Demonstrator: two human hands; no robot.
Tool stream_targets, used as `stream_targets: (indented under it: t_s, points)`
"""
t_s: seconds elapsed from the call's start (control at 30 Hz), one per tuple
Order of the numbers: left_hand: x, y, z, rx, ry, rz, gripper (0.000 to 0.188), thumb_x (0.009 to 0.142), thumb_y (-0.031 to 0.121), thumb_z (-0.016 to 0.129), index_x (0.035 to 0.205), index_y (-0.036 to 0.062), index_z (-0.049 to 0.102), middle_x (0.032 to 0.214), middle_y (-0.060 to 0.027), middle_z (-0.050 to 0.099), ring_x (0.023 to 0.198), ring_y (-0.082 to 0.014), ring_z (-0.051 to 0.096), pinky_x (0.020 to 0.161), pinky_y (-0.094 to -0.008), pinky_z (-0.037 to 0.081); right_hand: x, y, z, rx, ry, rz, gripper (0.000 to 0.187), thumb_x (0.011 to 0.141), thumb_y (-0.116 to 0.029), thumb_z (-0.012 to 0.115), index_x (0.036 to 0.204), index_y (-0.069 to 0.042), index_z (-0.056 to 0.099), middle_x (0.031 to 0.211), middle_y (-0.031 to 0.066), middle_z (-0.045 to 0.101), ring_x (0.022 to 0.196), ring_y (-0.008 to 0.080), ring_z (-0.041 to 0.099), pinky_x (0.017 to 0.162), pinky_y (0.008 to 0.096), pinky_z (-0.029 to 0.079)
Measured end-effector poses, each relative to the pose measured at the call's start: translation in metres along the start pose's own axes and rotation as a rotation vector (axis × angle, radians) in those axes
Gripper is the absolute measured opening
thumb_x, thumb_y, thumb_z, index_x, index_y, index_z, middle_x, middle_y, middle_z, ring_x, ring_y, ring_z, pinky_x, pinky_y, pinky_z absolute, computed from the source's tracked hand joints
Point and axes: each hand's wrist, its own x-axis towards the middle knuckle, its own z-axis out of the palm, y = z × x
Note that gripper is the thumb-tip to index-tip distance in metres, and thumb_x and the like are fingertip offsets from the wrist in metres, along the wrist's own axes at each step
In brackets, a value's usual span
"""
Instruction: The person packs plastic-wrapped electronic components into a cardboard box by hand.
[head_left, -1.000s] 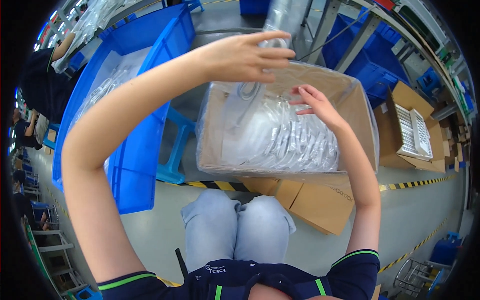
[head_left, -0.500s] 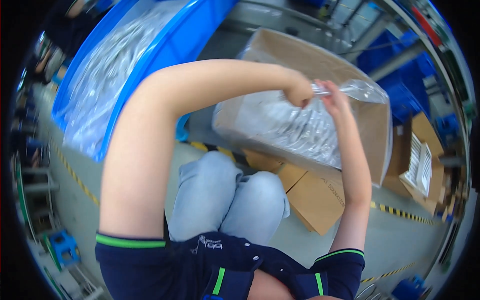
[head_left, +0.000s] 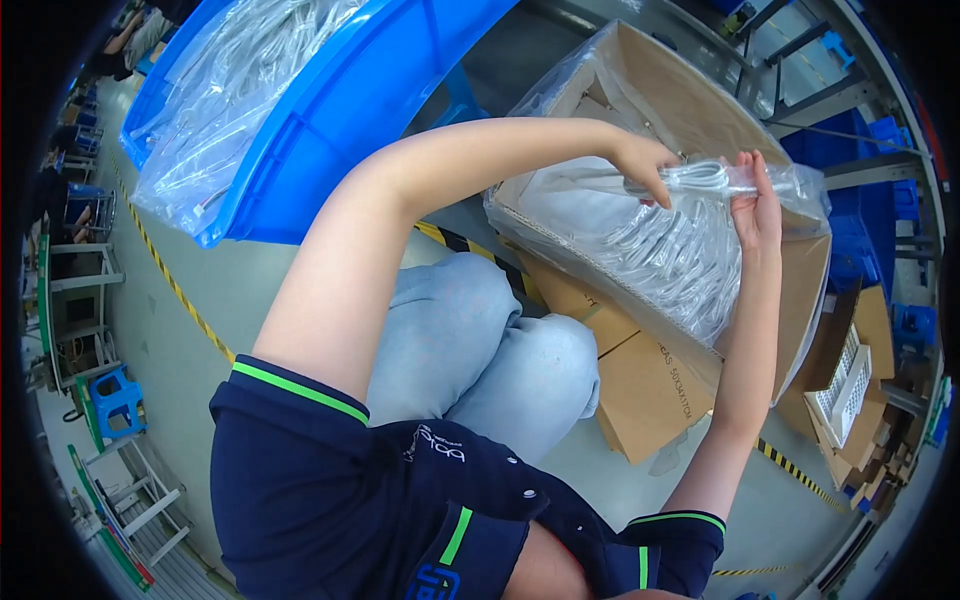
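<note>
Over a large open cardboard box (head_left: pixel 790 300), my two hands support a bundle of coiled light-grey cable (head_left: pixel 698 178) in a clear plastic bag. My left hand (head_left: pixel 645 168) grips the bundle's left end between thumb and fingers. At the other end, my right hand (head_left: pixel 757 208) has its thumb and fairly straight fingers around the bag. Beneath them, many similar bagged cables (head_left: pixel 650 255) lie in the box, inside a clear plastic liner. Part of the box is hidden by my right forearm.
A big blue bin (head_left: pixel 330 130) with more bagged cables stands at the upper left. Closed brown cartons (head_left: pixel 650 390) lie by my knees. At the right, an open carton (head_left: pixel 868 370) holds a white slotted tray (head_left: pixel 845 385). Yellow-black tape (head_left: pixel 172 275) marks the floor; a blue stool (head_left: pixel 118 400) stands far left.
My hands have moved apart, and the coiled cable bundle now shows stretched out between them. The whole view has shifted, with the box now further right and the blue bin higher.
</note>
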Motion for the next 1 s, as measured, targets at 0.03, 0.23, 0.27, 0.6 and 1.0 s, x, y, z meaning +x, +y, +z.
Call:
stream_targets:
  t_s: [0.03,0.23,0.27,0.6,1.0]
  points:
    - [-0.006,-0.001,-0.001,-0.01,-0.013,0.003,0.067,0.066,0.048,0.066,0.107,-0.0036,0.051,0.097,-0.0191,0.059,0.088,-0.0297,0.057,0.079,-0.0336,0.043,-0.007,0.0,0.012,-0.001,0.016,0.002,0.029,0.088,-0.015,0.051,0.111,0.001,0.045,0.109,0.0127,0.052,0.103,0.0226,0.052,0.09,0.041,0.045]
    - [-0.041,-0.017,0.008,0.186,0.168,-0.406,0.07,0.068,0.037,0.067,0.11,-0.0116,0.038,0.097,-0.0272,0.057,0.092,-0.0328,0.057,0.077,-0.0341,0.045,-0.024,0.035,0.05,-0.869,-0.252,0.3,0.104,0.072,-0.03,0.07,0.136,-0.007,-0.01,0.131,0.0203,0.033,0.111,0.0295,0.046,0.093,0.0415,0.037]
    - [-0.038,-0.021,0.013,0.157,0.232,-0.478,0.076,0.068,0.034,0.068,0.113,-0.0151,0.032,0.096,-0.0287,0.057,0.091,-0.0336,0.057,0.077,-0.0342,0.045,-0.02,0.048,0.052,-0.866,-0.219,0.268,0.106,0.07,-0.027,0.072,0.136,-0.008,-0.01,0.13,0.0242,0.032,0.111,0.0283,0.046,0.091,0.0393,0.04]
    - [-0.036,-0.068,0.069,0.716,-0.215,-0.551,0.065,0.066,0.011,0.065,0.117,-0.0126,0.032,0.094,-0.0245,0.06,0.085,-0.0316,0.061,0.07,-0.0402,0.048,0.043,0.172,0.012,-1.1,-0.462,-0.166,0.082,0.062,-0.01,0.07,0.123,-0.001,0.017,0.104,0.0253,0.049,0.094,0.0274,0.054,0.073,0.0344,0.047]
    - [0.0,-0.067,0.092,0.324,-0.103,-0.446,0.058,0.068,0.016,0.061,0.113,-0.0126,0.039,0.101,-0.0264,0.056,0.093,-0.0324,0.057,0.08,-0.0367,0.046,0.008,0.16,0.012,-1.637,-0.137,0.264,0.057,0.072,-0.028,0.066,0.1,0.008,0.032,0.084,0.025,0.057,0.054,0.0328,0.06,0.054,0.0352,0.051]
